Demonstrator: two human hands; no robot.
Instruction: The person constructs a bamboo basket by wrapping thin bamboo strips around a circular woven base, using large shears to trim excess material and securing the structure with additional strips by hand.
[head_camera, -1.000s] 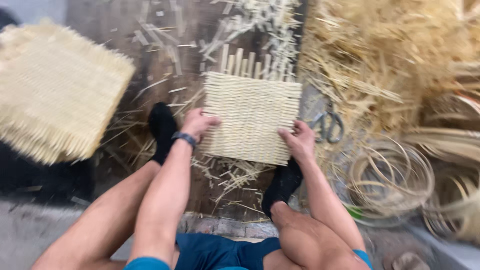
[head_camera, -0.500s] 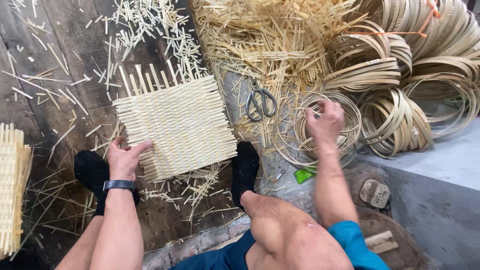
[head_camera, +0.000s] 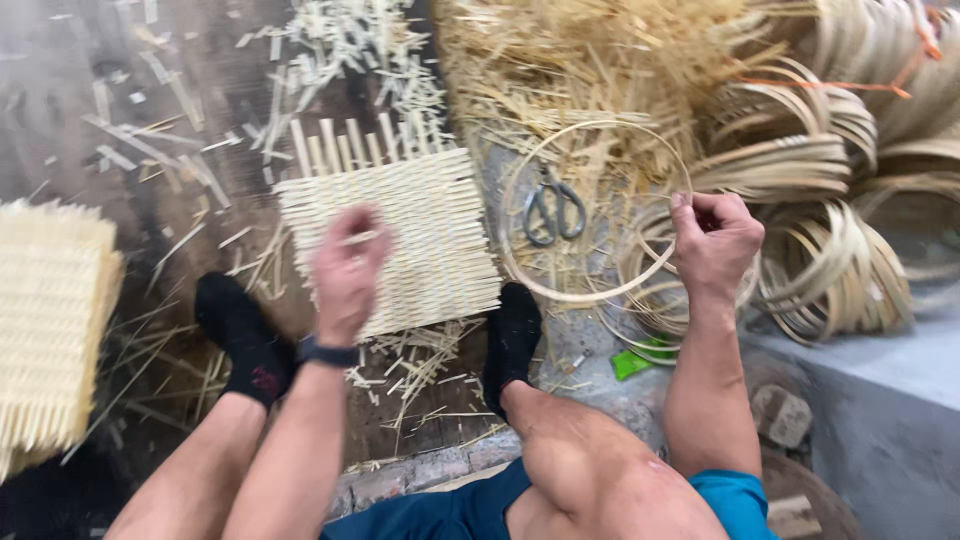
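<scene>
Head view shows your right hand (head_camera: 715, 240) clenched on a thin hoop (head_camera: 520, 270), lifted just above the floor with its far arc against the straw pile (head_camera: 580, 60). Your left hand (head_camera: 345, 270) is blurred over the woven mat (head_camera: 400, 235); you cannot tell from this frame whether it grips the mat or only hovers with the fingers half curled.

What could go wrong: the hoop rings the scissors (head_camera: 553, 210) that lie on the floor inside it, so a quick pull toward you could likely snag or drag them. Its far edge may also catch loose straw and twist in your grip, since you hold it at one point only. Your feet in black socks (head_camera: 512, 335) sit at the mat's near corners among sharp offcuts, and a shift of weight could crease the weave or press a splinter in.

The hoop looks pale, thin and springy, a single round strip, roughly as wide as the mat. The mat is square, tightly woven, flat on the floor between your feet, with bare stakes sticking out along its far edge. More coiled hoops (head_camera: 830, 270) lie right of your right hand.
</scene>
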